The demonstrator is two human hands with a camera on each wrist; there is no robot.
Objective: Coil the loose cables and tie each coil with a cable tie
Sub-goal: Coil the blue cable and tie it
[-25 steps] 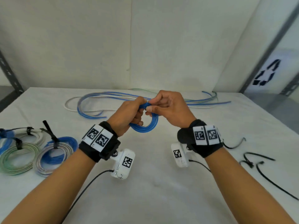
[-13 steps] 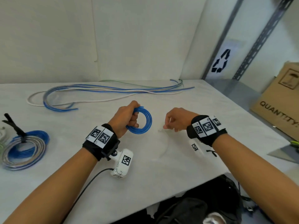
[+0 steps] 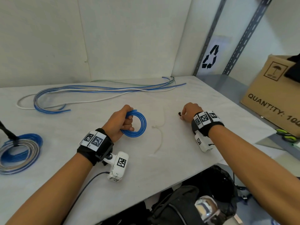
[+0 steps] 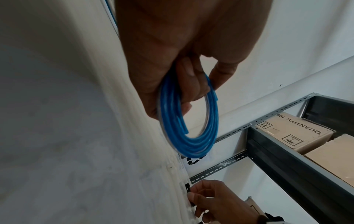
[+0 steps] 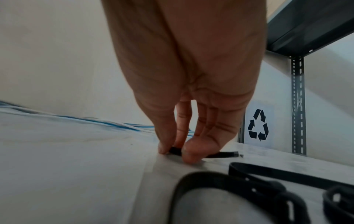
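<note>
Tied coil (image 3: pixel 19 153) cut by left edge, black tie (image 5: pixel 220 154) mostly under fingers (right hand (image 3: pixel 189 113))

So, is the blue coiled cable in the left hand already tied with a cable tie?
No, the blue coiled cable is held only by the left hand; no tie wraps it.

A storeroom: slotted metal shelving (image 3: pixel 243 36) holding cardboard boxes (image 3: pixel 272 96).

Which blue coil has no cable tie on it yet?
The small all-blue coil gripped by the left hand; the blue-and-grey coil already wears a black tie.
</note>
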